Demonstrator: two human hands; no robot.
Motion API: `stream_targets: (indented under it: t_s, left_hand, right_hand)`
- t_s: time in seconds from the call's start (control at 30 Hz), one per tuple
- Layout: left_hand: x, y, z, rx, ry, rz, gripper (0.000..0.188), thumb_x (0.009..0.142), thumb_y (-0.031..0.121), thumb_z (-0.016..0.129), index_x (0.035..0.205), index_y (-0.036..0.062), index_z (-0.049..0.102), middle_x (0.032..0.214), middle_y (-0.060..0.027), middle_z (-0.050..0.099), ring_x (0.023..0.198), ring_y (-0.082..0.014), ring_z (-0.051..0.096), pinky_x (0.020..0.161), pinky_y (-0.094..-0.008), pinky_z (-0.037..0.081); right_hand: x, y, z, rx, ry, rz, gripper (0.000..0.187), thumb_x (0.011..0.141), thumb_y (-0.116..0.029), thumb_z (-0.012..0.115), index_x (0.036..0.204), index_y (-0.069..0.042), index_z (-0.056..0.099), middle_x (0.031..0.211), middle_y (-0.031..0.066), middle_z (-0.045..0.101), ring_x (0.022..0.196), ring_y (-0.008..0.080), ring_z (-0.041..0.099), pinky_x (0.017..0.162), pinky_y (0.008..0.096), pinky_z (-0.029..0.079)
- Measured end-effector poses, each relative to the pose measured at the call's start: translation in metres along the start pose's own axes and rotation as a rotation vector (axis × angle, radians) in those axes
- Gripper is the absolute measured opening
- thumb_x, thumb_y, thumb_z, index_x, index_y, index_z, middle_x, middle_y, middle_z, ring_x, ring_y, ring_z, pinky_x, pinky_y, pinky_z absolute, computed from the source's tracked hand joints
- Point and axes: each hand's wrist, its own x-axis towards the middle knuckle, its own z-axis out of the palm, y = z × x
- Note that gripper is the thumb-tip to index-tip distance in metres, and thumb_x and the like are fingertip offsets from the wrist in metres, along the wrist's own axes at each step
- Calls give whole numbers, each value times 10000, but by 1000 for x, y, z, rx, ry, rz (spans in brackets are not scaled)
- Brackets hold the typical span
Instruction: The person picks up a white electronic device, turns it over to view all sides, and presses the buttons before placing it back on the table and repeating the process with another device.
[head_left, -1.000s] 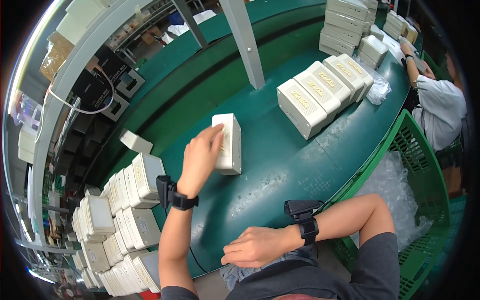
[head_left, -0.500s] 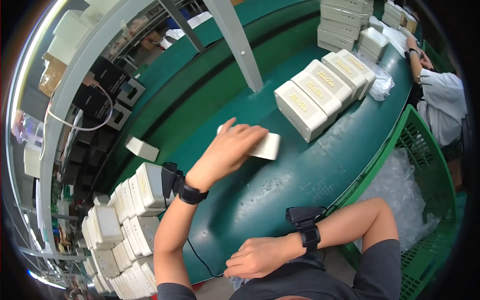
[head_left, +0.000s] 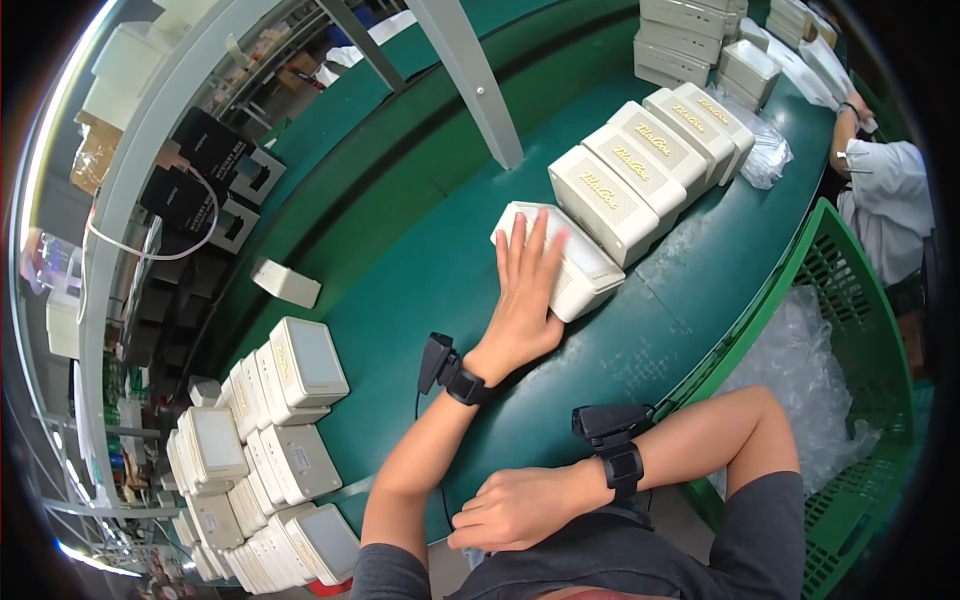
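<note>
My left hand [head_left: 525, 290] lies spread over a cream plastic box-shaped device [head_left: 583, 285] with a pale flat panel on its face, fingers stretched out and apart. That device stands tilted against the near end of a row of matching cream devices [head_left: 620, 178] with gold lettering on the green curved table [head_left: 440, 270]. Low in front of my body rests my right hand [head_left: 525, 508], fingers curled in and no object showing in it. Black bands with small black units sit on both wrists.
Stacks of cream devices [head_left: 290, 365] fill the near left, and a single one [head_left: 287, 283] lies by the green side wall. A grey post [head_left: 465, 80] rises at the back. On the right is a green crate [head_left: 800, 250] of clear plastic bags; a co-worker [head_left: 885, 200] sits beyond.
My left hand has moved right with the device, bringing it against the row, and its fingers have spread. My right hand stays put. The co-worker's hand has shifted.
</note>
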Motion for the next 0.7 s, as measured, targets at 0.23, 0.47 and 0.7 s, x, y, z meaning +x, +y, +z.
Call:
stream_targets:
  t_s: [0.23,0.47,0.7]
  left_hand:
    - [17,16,-11,-63,-152,31,905,710,267,768,1481,136,313,1570,-190,144,1448,-449,21,1134,-632,5]
    - [45,20,1,98,-108,-18,902,706,275,777,1481,171,326,1561,-138,222,1434,-457,107,1125,-650,44]
    - [70,2,-8,223,-263,106,873,696,284,780,1461,202,366,1539,-145,267,1392,-500,192,1085,-703,95]
  right_hand:
    - [-2,-1,5,20,-19,1,197,829,-102,620,1003,-26,570,774,63,513,688,203,584,556,331,462]
    - [-3,5,3,10,-7,13,153,835,-82,600,975,-35,560,763,85,519,690,260,588,547,357,458]
    - [-1,2,11,41,37,13,102,823,-82,582,915,-43,559,772,90,556,697,295,597,550,382,454]
